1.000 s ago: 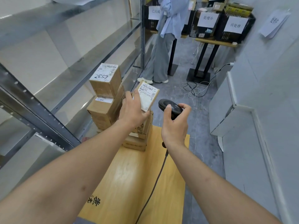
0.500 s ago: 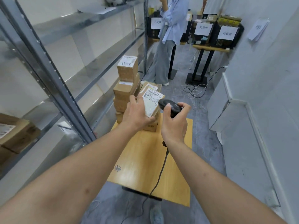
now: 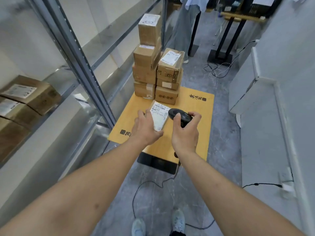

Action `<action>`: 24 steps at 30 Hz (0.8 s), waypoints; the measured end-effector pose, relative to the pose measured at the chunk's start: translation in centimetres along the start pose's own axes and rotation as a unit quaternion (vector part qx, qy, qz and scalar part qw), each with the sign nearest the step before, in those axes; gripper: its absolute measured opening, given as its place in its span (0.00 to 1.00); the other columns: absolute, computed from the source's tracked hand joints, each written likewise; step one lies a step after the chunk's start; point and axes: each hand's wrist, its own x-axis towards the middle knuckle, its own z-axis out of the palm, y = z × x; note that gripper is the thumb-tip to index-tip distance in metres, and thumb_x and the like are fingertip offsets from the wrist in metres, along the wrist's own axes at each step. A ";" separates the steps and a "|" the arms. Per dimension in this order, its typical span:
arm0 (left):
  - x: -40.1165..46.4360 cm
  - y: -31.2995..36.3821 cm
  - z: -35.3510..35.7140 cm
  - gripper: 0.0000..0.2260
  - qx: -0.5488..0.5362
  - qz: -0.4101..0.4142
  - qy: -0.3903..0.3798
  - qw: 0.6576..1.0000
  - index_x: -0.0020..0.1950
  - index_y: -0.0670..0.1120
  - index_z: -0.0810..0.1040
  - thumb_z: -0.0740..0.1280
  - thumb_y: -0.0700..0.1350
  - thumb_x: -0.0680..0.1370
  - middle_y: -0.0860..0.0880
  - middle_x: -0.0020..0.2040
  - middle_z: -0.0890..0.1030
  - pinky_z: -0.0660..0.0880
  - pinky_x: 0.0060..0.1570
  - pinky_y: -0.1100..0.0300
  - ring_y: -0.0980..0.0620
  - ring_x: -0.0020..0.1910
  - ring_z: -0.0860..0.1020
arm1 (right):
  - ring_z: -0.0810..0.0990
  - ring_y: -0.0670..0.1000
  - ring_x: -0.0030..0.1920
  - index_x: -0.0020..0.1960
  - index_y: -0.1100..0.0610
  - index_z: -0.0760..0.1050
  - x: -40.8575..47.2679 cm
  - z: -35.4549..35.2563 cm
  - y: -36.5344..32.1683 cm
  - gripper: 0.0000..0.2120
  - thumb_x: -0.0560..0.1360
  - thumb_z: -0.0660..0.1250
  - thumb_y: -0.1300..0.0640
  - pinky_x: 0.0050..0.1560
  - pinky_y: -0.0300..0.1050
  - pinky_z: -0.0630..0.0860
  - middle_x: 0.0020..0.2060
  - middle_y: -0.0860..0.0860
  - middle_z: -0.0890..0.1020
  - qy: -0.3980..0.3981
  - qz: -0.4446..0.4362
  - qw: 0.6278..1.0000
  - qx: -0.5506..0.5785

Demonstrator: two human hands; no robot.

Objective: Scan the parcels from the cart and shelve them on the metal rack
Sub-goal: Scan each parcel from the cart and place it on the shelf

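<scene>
My left hand (image 3: pixel 146 128) grips a small parcel (image 3: pixel 159 116) with a white barcode label facing up, held above the wooden cart top (image 3: pixel 192 120). My right hand (image 3: pixel 185 133) holds a black corded scanner (image 3: pixel 179 115) with its head just right of the label. Several brown parcels (image 3: pixel 157 70) are stacked at the cart's far end. The metal rack (image 3: pixel 80 65) stands to the left, with parcels (image 3: pixel 30 94) on one of its shelves.
A person in pale clothes (image 3: pixel 185 26) stands in the aisle beyond the cart. Black table stands (image 3: pixel 221 55) and loose cables (image 3: pixel 218 68) lie at the far right. The scanner cord (image 3: pixel 144 186) trails on the floor by my shoes. A grey wall closes the right side.
The view has tilted down and pulled back from the cart. The parcel and scanner now sit lower, over the cart's middle. Both hands keep their hold.
</scene>
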 end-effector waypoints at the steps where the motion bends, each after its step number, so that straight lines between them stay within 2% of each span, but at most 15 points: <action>1: -0.2 -0.2 1.0 0.50 -0.002 -0.015 -0.008 1.000 0.81 0.45 0.56 0.80 0.60 0.70 0.43 0.70 0.64 0.77 0.61 0.45 0.40 0.65 0.72 | 0.81 0.50 0.46 0.64 0.46 0.62 0.1 0.2 0.8 0.14 0.84 0.60 0.42 0.43 0.47 0.73 0.48 0.44 0.81 -0.007 0.008 1.000 -0.001; 5: -0.5 -0.9 5.3 0.52 -0.006 -0.063 -0.036 0.997 0.83 0.44 0.54 0.79 0.61 0.70 0.41 0.71 0.63 0.76 0.63 0.45 0.38 0.66 0.72 | 0.82 0.50 0.47 0.65 0.46 0.62 1.1 0.7 4.3 0.14 0.84 0.61 0.42 0.46 0.48 0.74 0.47 0.44 0.81 -0.040 0.036 0.998 -0.014; 9: -0.8 -1.4 9.5 0.53 -0.016 -0.097 -0.061 0.993 0.84 0.44 0.50 0.78 0.62 0.72 0.41 0.73 0.61 0.77 0.61 0.46 0.37 0.69 0.71 | 0.80 0.43 0.45 0.65 0.46 0.62 2.2 1.0 7.5 0.15 0.84 0.61 0.42 0.43 0.46 0.72 0.45 0.40 0.80 -0.065 0.051 0.996 -0.025; 12: -0.9 -1.9 11.9 0.53 -0.024 -0.111 -0.071 0.991 0.84 0.44 0.50 0.78 0.61 0.72 0.41 0.72 0.61 0.76 0.61 0.46 0.38 0.68 0.71 | 0.80 0.41 0.44 0.65 0.46 0.62 2.9 1.4 9.4 0.15 0.84 0.61 0.42 0.41 0.45 0.71 0.45 0.40 0.80 -0.075 0.060 0.995 -0.034; 17: -1.2 -3.0 14.7 0.56 -0.043 -0.132 -0.076 0.987 0.84 0.46 0.47 0.81 0.61 0.70 0.41 0.71 0.60 0.77 0.61 0.44 0.37 0.67 0.69 | 0.82 0.45 0.46 0.64 0.44 0.62 3.2 2.2 11.4 0.14 0.83 0.62 0.42 0.42 0.44 0.74 0.47 0.41 0.81 -0.093 0.070 0.992 -0.038; 20: -1.4 -3.2 15.3 0.60 -0.048 -0.136 -0.071 0.987 0.85 0.47 0.46 0.80 0.66 0.67 0.41 0.69 0.61 0.76 0.62 0.42 0.37 0.66 0.69 | 0.82 0.47 0.47 0.63 0.44 0.62 3.3 2.6 12.2 0.14 0.83 0.62 0.42 0.45 0.46 0.75 0.48 0.44 0.82 -0.097 0.074 0.992 -0.039; 22: -1.7 -3.5 15.3 0.55 -0.057 -0.138 -0.057 0.987 0.84 0.49 0.48 0.74 0.71 0.70 0.41 0.69 0.63 0.76 0.61 0.41 0.38 0.65 0.70 | 0.82 0.46 0.47 0.63 0.43 0.62 3.2 2.8 12.5 0.14 0.83 0.62 0.42 0.45 0.46 0.75 0.49 0.44 0.82 -0.099 0.078 0.991 -0.040; 24: -2.0 -4.0 15.4 0.45 -0.090 -0.138 -0.041 0.985 0.84 0.49 0.52 0.68 0.68 0.77 0.42 0.68 0.64 0.77 0.59 0.42 0.38 0.62 0.74 | 0.82 0.45 0.46 0.63 0.43 0.62 3.1 2.9 12.6 0.13 0.83 0.62 0.42 0.45 0.47 0.75 0.48 0.43 0.82 -0.099 0.080 0.991 -0.039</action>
